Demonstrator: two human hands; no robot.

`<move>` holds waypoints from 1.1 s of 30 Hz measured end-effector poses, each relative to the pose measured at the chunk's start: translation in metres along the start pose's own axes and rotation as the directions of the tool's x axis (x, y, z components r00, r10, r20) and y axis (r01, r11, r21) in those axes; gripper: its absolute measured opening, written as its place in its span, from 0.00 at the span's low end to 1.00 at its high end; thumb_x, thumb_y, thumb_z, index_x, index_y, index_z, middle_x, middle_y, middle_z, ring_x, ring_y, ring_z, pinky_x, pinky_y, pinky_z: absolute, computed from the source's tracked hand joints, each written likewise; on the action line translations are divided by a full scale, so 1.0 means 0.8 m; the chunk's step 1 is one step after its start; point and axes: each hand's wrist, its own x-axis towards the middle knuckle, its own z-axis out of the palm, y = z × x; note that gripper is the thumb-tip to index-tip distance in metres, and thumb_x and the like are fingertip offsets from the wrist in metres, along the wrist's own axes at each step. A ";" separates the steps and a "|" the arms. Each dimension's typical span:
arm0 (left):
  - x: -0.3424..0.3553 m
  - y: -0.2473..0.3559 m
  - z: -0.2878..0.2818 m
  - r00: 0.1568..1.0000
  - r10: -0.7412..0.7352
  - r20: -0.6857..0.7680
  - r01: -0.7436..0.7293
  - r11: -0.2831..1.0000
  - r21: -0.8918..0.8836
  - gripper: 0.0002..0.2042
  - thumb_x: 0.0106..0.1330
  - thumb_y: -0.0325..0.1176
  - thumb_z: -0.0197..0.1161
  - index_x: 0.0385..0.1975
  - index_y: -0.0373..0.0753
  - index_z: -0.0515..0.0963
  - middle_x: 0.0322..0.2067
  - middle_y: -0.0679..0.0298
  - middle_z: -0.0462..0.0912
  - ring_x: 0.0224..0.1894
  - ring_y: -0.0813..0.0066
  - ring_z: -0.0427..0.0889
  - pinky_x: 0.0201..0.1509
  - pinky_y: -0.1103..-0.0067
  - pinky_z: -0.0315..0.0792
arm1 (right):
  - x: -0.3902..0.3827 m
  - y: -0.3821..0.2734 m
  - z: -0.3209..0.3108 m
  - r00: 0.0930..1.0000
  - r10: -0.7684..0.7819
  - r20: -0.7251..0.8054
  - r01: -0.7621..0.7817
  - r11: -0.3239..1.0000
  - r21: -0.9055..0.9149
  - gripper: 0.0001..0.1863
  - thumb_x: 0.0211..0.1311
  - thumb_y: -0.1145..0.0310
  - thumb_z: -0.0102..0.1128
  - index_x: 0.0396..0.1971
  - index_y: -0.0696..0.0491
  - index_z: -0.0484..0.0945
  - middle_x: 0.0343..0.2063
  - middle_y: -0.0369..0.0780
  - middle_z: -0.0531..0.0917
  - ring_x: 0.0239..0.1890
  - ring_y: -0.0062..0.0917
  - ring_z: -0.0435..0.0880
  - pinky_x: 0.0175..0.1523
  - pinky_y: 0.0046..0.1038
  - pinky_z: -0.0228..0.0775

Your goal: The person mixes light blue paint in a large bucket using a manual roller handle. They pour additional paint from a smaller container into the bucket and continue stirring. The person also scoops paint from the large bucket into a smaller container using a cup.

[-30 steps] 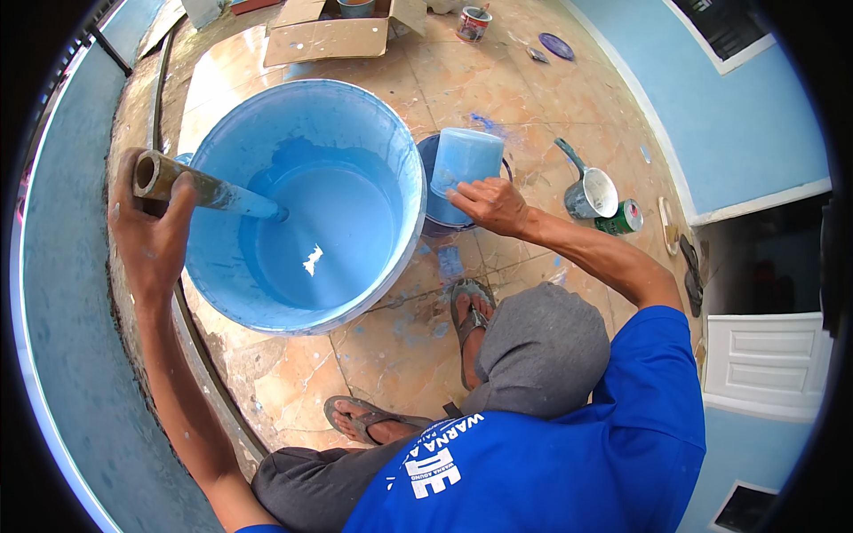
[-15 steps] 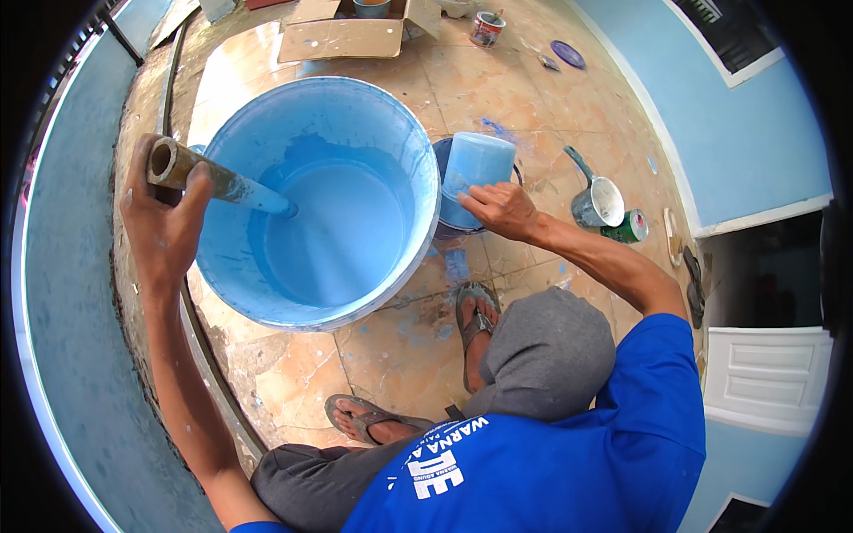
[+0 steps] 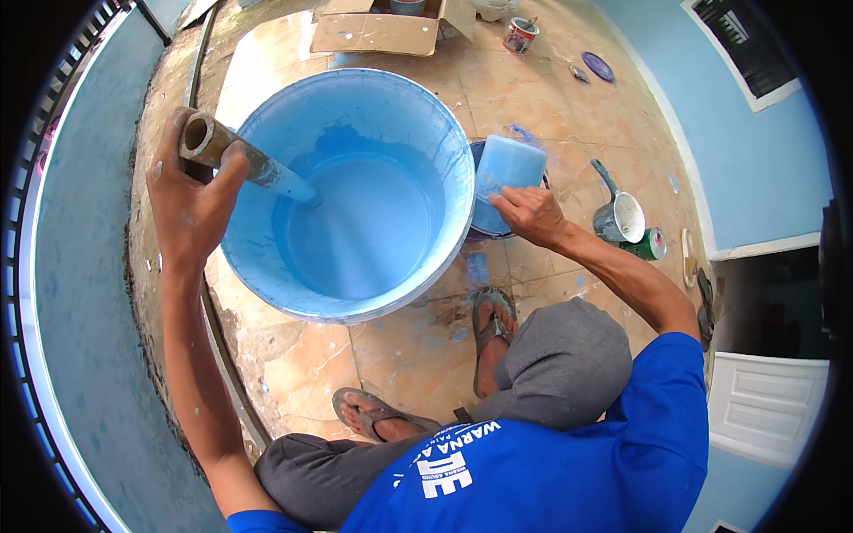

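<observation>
A large tub (image 3: 462,191) of light blue paint (image 3: 364,226) stands in front of me, its inner walls streaked with paint. My left hand (image 3: 197,200) grips the top of a hollow bamboo stick (image 3: 258,166) at the tub's left rim. The stick leans down to the right, and its lower end, coated blue, meets the paint. Right of the tub, my right hand (image 3: 530,213) is closed on a light blue, paint-covered container (image 3: 514,163), tipped over a dark blue bucket (image 3: 490,234). The container and hand hide most of that bucket, so its contents are unclear.
On the tiled floor at right are a dipper (image 3: 620,216) and a green can (image 3: 656,243). Farther off lie a purple lid (image 3: 598,67), a small paint can (image 3: 521,35) and an open cardboard box (image 3: 373,34). A low blue wall (image 3: 84,266) runs along the left.
The whole view has shifted, so the scene sits farther right. Both hands keep their grips, and the container stays tipped over the dark bucket.
</observation>
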 end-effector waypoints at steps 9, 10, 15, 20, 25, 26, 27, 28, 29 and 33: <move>0.000 -0.001 -0.002 1.000 -0.002 0.027 0.002 1.000 0.017 0.16 0.60 0.31 0.68 0.46 0.32 0.77 0.34 0.62 0.82 0.38 0.76 0.81 0.48 0.76 0.79 | -0.004 -0.001 0.002 1.000 0.000 0.019 0.000 1.000 -0.019 0.11 0.55 0.75 0.63 0.40 0.52 0.78 0.24 0.34 0.74 0.23 0.22 0.80 0.26 0.26 0.69; 0.000 -0.002 -0.001 1.000 -0.008 0.022 0.008 1.000 -0.011 0.16 0.60 0.30 0.68 0.46 0.32 0.77 0.34 0.62 0.82 0.38 0.76 0.81 0.48 0.76 0.79 | -0.004 -0.001 0.001 1.000 0.002 0.019 -0.001 1.000 -0.019 0.11 0.55 0.75 0.63 0.40 0.52 0.78 0.24 0.34 0.74 0.23 0.22 0.80 0.26 0.26 0.69; 0.000 -0.006 0.001 1.000 0.000 0.002 0.000 0.999 -0.032 0.15 0.61 0.30 0.68 0.46 0.32 0.77 0.34 0.63 0.82 0.38 0.77 0.81 0.47 0.77 0.78 | -0.004 0.000 0.003 1.000 0.004 0.002 -0.004 1.000 -0.005 0.11 0.55 0.76 0.63 0.40 0.52 0.78 0.23 0.34 0.74 0.23 0.22 0.80 0.25 0.26 0.69; -0.001 -0.004 -0.002 1.000 0.007 0.024 -0.007 1.000 -0.004 0.15 0.61 0.29 0.68 0.46 0.32 0.77 0.33 0.63 0.81 0.37 0.78 0.80 0.45 0.78 0.77 | -0.003 0.000 0.003 1.000 0.007 -0.007 -0.007 1.000 -0.003 0.11 0.55 0.76 0.63 0.39 0.52 0.79 0.23 0.34 0.74 0.21 0.22 0.80 0.25 0.26 0.69; -0.002 0.000 -0.002 1.000 -0.015 0.005 0.015 1.000 -0.023 0.14 0.61 0.29 0.68 0.44 0.32 0.77 0.32 0.65 0.80 0.36 0.79 0.78 0.44 0.79 0.76 | 0.003 0.005 -0.006 0.998 0.032 -0.052 -0.031 0.999 0.028 0.10 0.55 0.76 0.64 0.39 0.51 0.80 0.23 0.35 0.74 0.20 0.24 0.79 0.24 0.27 0.69; -0.003 0.001 -0.002 1.000 -0.017 0.002 0.017 1.000 -0.026 0.14 0.61 0.29 0.68 0.44 0.32 0.77 0.32 0.65 0.79 0.36 0.79 0.77 0.44 0.80 0.76 | 0.006 0.008 -0.010 0.997 0.045 -0.064 -0.044 0.999 0.021 0.11 0.55 0.76 0.64 0.39 0.51 0.80 0.23 0.35 0.74 0.20 0.24 0.79 0.24 0.28 0.69; -0.003 0.002 -0.001 1.000 -0.012 0.004 0.012 0.999 -0.036 0.13 0.61 0.29 0.68 0.43 0.33 0.76 0.32 0.66 0.78 0.35 0.80 0.77 0.43 0.80 0.75 | 0.007 0.012 -0.013 0.995 0.060 -0.075 -0.059 0.998 0.014 0.11 0.55 0.76 0.64 0.39 0.51 0.80 0.24 0.36 0.74 0.20 0.25 0.79 0.24 0.28 0.69; -0.002 0.001 -0.001 1.000 -0.007 0.006 0.007 0.999 -0.047 0.13 0.61 0.29 0.67 0.43 0.33 0.76 0.31 0.67 0.77 0.35 0.80 0.76 0.43 0.81 0.75 | 0.008 0.017 -0.017 0.993 0.075 -0.086 -0.075 0.997 0.007 0.11 0.55 0.76 0.65 0.39 0.51 0.80 0.24 0.36 0.75 0.20 0.26 0.79 0.24 0.28 0.69; -0.002 0.000 -0.001 1.000 -0.001 0.009 0.002 0.998 -0.058 0.12 0.61 0.28 0.67 0.42 0.33 0.76 0.31 0.67 0.76 0.35 0.81 0.75 0.42 0.82 0.74 | 0.010 0.023 -0.021 0.989 0.103 -0.102 -0.105 0.994 -0.016 0.12 0.55 0.75 0.65 0.40 0.50 0.81 0.25 0.36 0.75 0.20 0.26 0.80 0.24 0.29 0.70; -0.002 -0.004 -0.005 1.000 -0.007 0.014 0.007 0.999 -0.040 0.11 0.61 0.27 0.66 0.41 0.35 0.75 0.30 0.69 0.75 0.34 0.82 0.73 0.41 0.84 0.72 | 0.019 0.054 -0.036 0.946 0.245 -0.211 -0.248 0.969 0.011 0.13 0.55 0.74 0.67 0.41 0.49 0.81 0.29 0.37 0.78 0.22 0.29 0.82 0.26 0.31 0.72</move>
